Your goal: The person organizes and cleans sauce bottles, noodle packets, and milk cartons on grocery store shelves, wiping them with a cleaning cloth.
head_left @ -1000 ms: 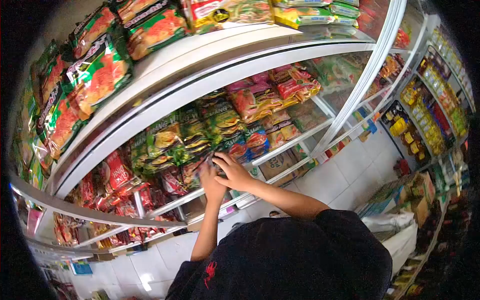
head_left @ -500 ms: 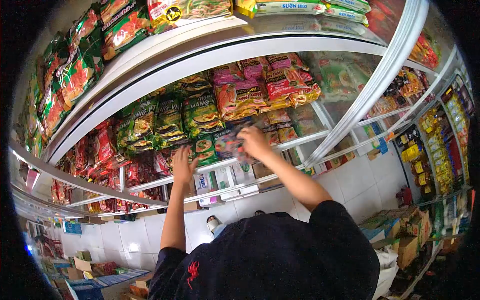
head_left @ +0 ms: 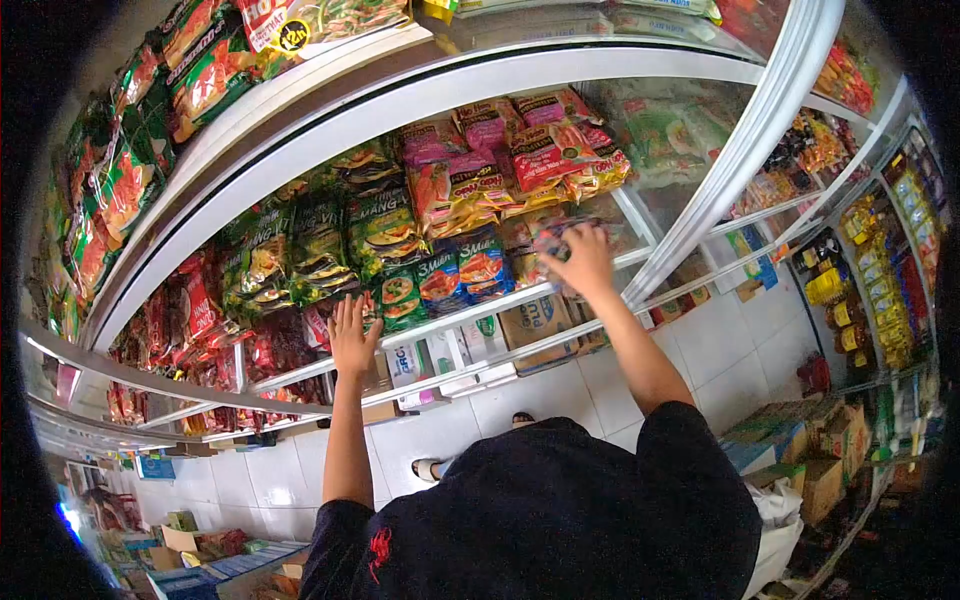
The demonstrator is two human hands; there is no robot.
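My left hand (head_left: 352, 337) rests at the shelf's front edge with its fingers stretched out, beside a green noodle packet (head_left: 402, 300). My right hand (head_left: 584, 262) is farther right, its fingers curled round a motion-blurred noodle packet (head_left: 553, 243) with dark and reddish colours. Two blue noodle packets, one nearer the left (head_left: 439, 285) and one nearer the right (head_left: 483, 266), lie side by side between my hands. Behind them are green noodle packets (head_left: 383, 220) and a pile of red and pink noodle packets (head_left: 460, 190).
A white shelf rail (head_left: 450, 85) curves above the packets, and a white upright post (head_left: 715, 190) stands right of my right hand. Red packets (head_left: 205, 300) fill the left side. Cardboard boxes (head_left: 540, 325) sit below; bottles (head_left: 850, 330) stand on a rack at right.
My right hand has moved right with a blurred packet, and the two blue packets now show where it was. My left hand has shifted slightly left and down; the view has tilted.
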